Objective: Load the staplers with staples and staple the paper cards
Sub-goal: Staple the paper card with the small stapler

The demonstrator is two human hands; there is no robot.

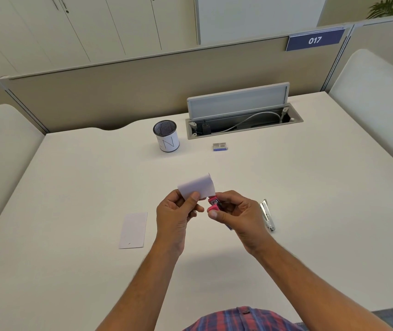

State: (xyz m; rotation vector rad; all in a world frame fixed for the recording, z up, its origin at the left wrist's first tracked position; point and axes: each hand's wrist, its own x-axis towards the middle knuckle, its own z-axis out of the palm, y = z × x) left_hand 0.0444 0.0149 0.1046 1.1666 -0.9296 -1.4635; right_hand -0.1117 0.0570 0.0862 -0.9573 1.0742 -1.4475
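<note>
The table [76, 187] lay wide beneath both hands. The left hand [176, 211] pinched a curled paper card [197, 186]; the right hand [238, 215] gripped a pink stapler [214, 204], its mouth at the card's edge. The curl (springy, I judged) could slip out, so the staple might miss. A silver stapler [267, 215] lay just right of the right hand.

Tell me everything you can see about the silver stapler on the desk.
The silver stapler looks like shiny metal, long and narrow. It lies on the white desk, just right of the right hand, and neither hand touches it. Its length runs roughly away from the person, a little slanted. It appears closed; whether it holds staples cannot be seen.
</note>
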